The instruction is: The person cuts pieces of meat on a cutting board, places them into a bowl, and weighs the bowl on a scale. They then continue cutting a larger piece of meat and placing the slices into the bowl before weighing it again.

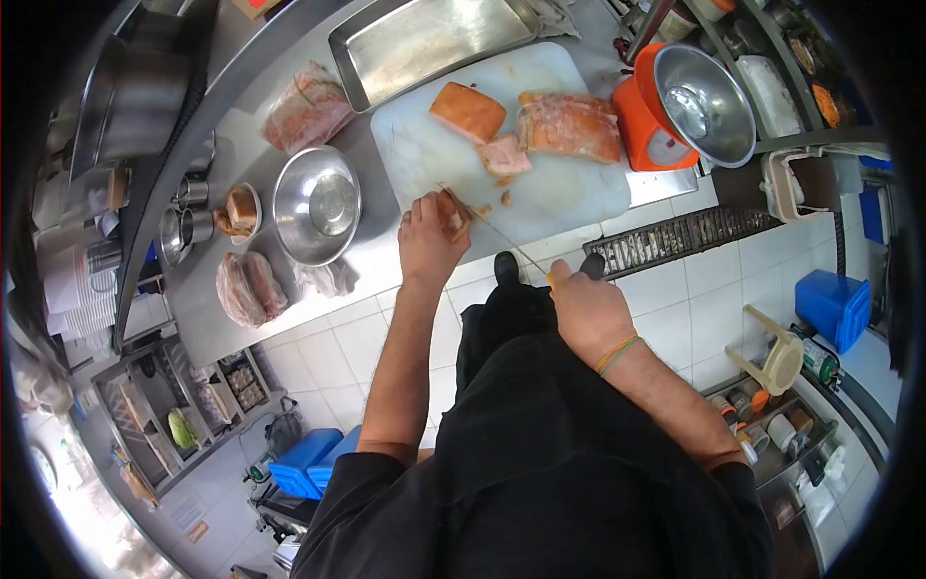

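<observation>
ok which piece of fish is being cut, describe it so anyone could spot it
Start at the white cutting board on the steel counter. At its near edge, the left hand pins a small orange piece of fish while the right hand draws a thin knife across it. It is the only piece under a hand; the bigger blocks lie untouched further back.

Steel counter (256, 154) carries cutting board (559, 188), bowl (316, 205), tray (424, 43), seemingly 2 meat bags (249, 288).

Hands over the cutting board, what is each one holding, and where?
Right hand grips a knife by its handle. Left hand presses a small meat piece from above with its fingers.
</observation>
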`<action>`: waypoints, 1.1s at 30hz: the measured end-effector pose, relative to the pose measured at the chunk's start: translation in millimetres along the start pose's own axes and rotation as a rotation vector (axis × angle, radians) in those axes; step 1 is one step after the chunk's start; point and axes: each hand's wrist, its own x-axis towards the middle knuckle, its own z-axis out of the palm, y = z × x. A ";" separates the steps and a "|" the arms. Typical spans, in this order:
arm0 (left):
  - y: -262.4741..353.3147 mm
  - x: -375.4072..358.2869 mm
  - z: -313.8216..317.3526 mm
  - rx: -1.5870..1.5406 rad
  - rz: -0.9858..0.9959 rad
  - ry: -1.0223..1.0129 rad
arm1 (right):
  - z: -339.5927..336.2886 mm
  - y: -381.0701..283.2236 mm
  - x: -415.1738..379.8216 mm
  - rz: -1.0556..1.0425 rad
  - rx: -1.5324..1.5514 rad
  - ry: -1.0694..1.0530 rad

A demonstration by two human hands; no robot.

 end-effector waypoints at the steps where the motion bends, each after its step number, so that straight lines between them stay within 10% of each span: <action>1: -1.1 1.1 0.7 0.005 -0.001 -0.009 | -1.2 1.2 -0.8 -0.004 0.003 -0.002; 33: 2.3 0.7 4.7 0.042 -0.033 -0.014 | -15.9 -1.5 -0.3 -0.019 0.070 -0.070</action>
